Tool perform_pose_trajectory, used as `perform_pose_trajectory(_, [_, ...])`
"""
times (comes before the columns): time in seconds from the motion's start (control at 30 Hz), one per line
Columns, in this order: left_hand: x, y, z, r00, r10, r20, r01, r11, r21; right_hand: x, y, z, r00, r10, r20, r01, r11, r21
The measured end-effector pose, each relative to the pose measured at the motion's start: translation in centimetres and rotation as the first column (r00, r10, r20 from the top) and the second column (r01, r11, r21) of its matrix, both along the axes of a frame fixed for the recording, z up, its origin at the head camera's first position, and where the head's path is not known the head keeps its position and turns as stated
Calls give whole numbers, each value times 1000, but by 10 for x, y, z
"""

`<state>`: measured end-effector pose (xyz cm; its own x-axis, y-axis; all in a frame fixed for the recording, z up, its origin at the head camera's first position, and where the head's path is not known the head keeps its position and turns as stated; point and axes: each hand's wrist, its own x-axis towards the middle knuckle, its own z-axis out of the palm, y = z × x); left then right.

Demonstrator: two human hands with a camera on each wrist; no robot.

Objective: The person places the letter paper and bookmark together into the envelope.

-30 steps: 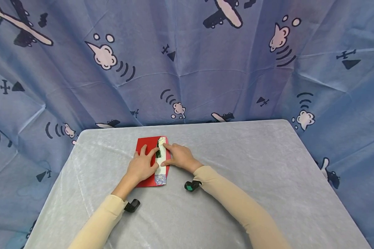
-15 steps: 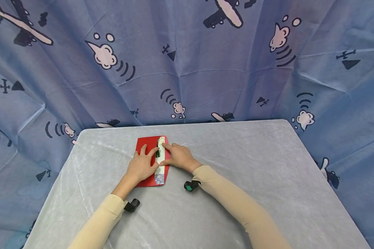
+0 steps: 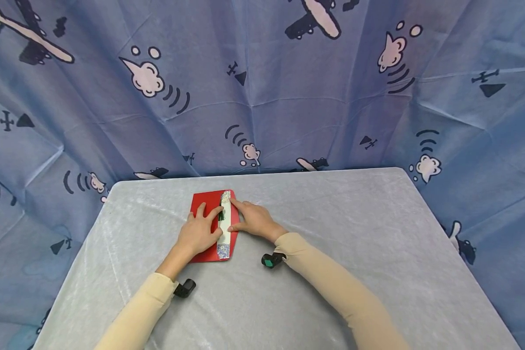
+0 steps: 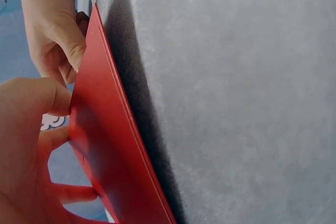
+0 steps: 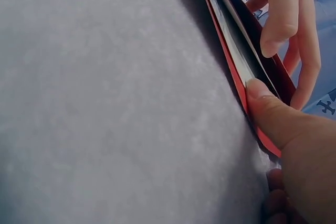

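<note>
In the head view a red envelope (image 3: 207,201) sits toward the left of the table, its flap on the right side. A pale card with blue patterning (image 3: 224,250) and a dark green picture lies lengthwise along its mouth, partly inside. My left hand (image 3: 197,236) spreads its fingers over the envelope, with thumb and index finger at the mouth's edge. From the right, my right hand (image 3: 255,221) touches the card's outer edge and flap with thumb and index finger apart. The right wrist view shows the thumb (image 5: 260,88) against the card (image 5: 239,59) inside the gaping mouth.
A grey cloth covers the table (image 3: 332,233). Behind it hangs a blue curtain (image 3: 288,121) printed with planes and clouds. Black wrist cameras, one on the left wrist (image 3: 185,288) and one on the right (image 3: 272,260), sit just over the cloth.
The card has shifted slightly left into the envelope, showing more of the flap. My right hand moved a little left, then back right, its fingertips now nearer the card's outer edge. The left hand stays put.
</note>
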<state>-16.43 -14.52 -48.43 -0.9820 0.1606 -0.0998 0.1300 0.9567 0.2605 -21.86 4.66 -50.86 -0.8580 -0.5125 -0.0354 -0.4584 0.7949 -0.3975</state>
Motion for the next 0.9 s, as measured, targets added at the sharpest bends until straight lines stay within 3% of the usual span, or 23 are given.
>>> perform_pose_trajectory(0.9, [0, -3, -4, 1000, -5, -26, 5, 1000, 0, -5, 1, 0, 999, 3, 45, -4, 1000, 7])
